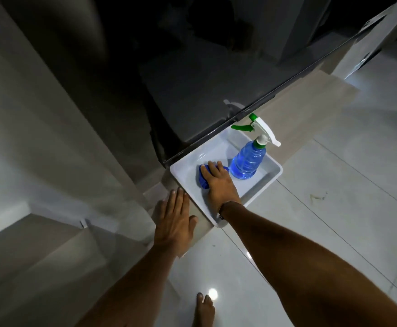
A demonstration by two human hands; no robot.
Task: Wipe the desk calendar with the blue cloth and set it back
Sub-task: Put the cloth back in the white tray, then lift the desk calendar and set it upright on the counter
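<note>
A folded blue cloth (202, 177) lies in a white tray (271, 178) on the floor. My right hand (220, 182) rests on top of the cloth, fingers curled over it. My left hand (174, 220) hovers flat just left of the tray, fingers apart, holding nothing. The desk calendar is not in view.
A blue spray bottle (248, 161) with a white and green trigger stands in the tray's far right corner. A dark glossy cabinet or fridge door (192, 90) rises right behind the tray. Pale tiled floor (334, 197) spreads to the right. A bare foot (204, 310) shows at the bottom.
</note>
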